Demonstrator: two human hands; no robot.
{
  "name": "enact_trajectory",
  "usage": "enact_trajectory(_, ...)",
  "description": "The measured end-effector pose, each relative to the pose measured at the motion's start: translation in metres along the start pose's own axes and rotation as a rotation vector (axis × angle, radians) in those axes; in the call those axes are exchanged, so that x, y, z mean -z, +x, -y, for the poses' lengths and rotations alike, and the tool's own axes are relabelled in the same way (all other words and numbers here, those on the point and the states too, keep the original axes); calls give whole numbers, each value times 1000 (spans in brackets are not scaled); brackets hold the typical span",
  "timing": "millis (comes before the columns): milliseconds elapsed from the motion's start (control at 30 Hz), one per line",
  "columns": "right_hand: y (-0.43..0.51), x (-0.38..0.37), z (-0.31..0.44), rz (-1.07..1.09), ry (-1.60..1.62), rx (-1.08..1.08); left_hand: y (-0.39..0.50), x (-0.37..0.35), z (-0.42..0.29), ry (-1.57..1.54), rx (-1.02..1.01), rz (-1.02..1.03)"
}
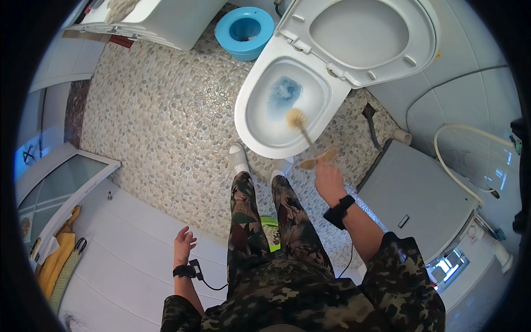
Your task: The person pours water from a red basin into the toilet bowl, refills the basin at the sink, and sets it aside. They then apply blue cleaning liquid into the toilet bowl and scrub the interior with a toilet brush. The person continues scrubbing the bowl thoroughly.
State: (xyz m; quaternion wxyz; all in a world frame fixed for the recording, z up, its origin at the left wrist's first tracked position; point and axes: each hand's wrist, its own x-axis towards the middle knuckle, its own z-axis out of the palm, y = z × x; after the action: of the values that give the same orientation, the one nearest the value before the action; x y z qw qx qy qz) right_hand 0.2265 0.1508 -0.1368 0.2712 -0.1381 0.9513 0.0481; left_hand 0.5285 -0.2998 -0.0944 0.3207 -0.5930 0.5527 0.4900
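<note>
My right hand (330, 182) is closed around the handle of a toilet brush (296, 119). Its pale bristle head is over the front part of the white toilet bowl (242, 108); whether the bristles touch the inner wall is hard to tell. Two tan, rounded flaps flank the brush handle by my fingers. Bluish water (286, 90) with some foam lies at the bottom of the bowl. The toilet seat (424, 35) is raised, leaning back with the lid. Off to the left, my left hand (183, 245) hangs with fingers apart and slightly bent, holding nothing.
Beside the toilet stands a blue bin (244, 45). A grey-lidded appliance (419, 195), with a pale hose (442, 151) above it, is on the right. A white cabinet (182, 20) is at upper left, a glass-paned door (70, 174) at left. Something green (270, 222) shows between my legs.
</note>
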Motion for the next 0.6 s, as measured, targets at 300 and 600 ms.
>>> enact_trajectory(300,31,41,-32,-7,71,1,11,-5,-3,10,-16,-11)
enact_trajectory(600,38,64,-62,-14,12,-20,14,-10,-2,-17,-15,4)
